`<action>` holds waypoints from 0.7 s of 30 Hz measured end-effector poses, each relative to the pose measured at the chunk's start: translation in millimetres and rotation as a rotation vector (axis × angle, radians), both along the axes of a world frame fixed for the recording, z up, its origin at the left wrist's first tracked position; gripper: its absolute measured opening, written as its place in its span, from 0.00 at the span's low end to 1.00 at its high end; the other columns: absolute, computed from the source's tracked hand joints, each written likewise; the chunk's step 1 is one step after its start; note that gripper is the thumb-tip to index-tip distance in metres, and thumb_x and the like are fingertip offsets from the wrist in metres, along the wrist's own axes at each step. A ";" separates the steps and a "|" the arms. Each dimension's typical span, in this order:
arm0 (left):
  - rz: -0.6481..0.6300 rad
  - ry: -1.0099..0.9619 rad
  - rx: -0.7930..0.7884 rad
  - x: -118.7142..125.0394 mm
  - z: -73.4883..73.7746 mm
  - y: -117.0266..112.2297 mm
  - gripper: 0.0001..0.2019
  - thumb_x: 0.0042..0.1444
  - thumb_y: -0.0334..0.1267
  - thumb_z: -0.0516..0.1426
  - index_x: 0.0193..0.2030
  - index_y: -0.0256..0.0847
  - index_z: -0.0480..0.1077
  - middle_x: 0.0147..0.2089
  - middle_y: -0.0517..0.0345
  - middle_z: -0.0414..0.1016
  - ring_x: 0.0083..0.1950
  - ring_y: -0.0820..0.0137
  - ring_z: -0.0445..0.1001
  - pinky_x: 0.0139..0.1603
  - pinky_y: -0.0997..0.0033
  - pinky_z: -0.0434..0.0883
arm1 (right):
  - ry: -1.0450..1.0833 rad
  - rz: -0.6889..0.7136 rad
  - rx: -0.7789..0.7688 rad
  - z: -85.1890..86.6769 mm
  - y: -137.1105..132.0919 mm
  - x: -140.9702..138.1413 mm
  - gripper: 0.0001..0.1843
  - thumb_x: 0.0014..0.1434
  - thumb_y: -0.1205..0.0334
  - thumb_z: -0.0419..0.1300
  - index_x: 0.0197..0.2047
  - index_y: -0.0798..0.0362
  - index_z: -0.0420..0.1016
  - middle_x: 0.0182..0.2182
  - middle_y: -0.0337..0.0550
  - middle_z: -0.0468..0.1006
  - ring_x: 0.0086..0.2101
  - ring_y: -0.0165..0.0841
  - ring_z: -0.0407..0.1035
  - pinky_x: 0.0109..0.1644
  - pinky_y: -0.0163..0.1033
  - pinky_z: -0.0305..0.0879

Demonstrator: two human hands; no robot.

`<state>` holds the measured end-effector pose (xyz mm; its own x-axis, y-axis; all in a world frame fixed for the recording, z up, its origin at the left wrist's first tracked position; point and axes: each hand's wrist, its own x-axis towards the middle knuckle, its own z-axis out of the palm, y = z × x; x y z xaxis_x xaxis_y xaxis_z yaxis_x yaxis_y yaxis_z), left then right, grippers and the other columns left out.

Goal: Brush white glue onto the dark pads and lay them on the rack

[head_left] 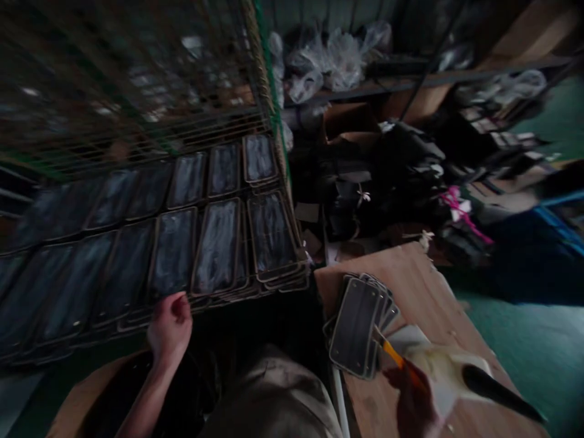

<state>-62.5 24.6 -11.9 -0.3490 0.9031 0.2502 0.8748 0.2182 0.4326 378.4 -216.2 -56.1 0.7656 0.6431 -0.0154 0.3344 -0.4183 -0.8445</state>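
My left hand (pixel 171 325) is at the front edge of the wire rack, its fingers curled in a loose pinch beside the lower edge of a dark rectangular panel (pixel 172 252). Whether it touches or grips anything there I cannot make out. My right hand (pixel 417 395), blurred and dim, is closed around a brush (pixel 393 354) with an orange-yellow handle. The brush's tip meets the right side of the top panel in a fanned stack of dark rounded panels (pixel 356 328). That stack lies on a wooden board (pixel 410 286).
Rows of streaked dark panels (pixel 219 243) cover the rack at left, beside a green wire-mesh frame (pixel 269 79). A whitish plastic container (pixel 456 365) with a black handle-like part (pixel 502 392) lies at right. Plastic bags (pixel 337 61) and cardboard boxes (pixel 349 121) fill the back.
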 end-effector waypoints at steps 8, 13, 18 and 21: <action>-0.581 -0.733 -1.016 176.0 -94.4 -115.3 0.06 0.54 0.44 0.59 0.35 0.48 0.73 0.30 0.61 0.76 0.32 0.66 0.76 0.32 0.72 0.71 | -0.111 0.145 -0.211 -69.1 -0.4 42.1 0.16 0.66 0.55 0.50 0.52 0.52 0.69 0.34 0.44 0.81 0.32 0.36 0.77 0.34 0.37 0.71; -0.418 -0.828 -1.292 266.5 -180.2 -159.1 0.14 0.50 0.50 0.62 0.32 0.44 0.65 0.21 0.60 0.69 0.14 0.68 0.67 0.14 0.71 0.58 | -0.188 0.270 -0.211 -94.1 30.6 70.9 0.15 0.68 0.58 0.49 0.52 0.50 0.70 0.40 0.44 0.80 0.36 0.33 0.77 0.37 0.35 0.70; -0.227 -0.966 -1.327 282.5 -218.1 -178.2 0.18 0.52 0.55 0.61 0.28 0.45 0.61 0.23 0.57 0.72 0.17 0.67 0.71 0.17 0.71 0.61 | -0.330 0.378 -0.225 -118.5 56.3 93.2 0.15 0.68 0.59 0.49 0.52 0.51 0.72 0.41 0.45 0.79 0.34 0.32 0.75 0.33 0.33 0.66; -0.183 -0.984 -1.351 286.5 -226.3 -181.5 0.17 0.53 0.53 0.61 0.26 0.44 0.62 0.23 0.57 0.74 0.19 0.67 0.73 0.17 0.72 0.63 | -0.361 0.413 -0.231 -132.4 59.7 101.8 0.16 0.68 0.59 0.48 0.52 0.53 0.73 0.42 0.47 0.79 0.34 0.32 0.75 0.33 0.33 0.66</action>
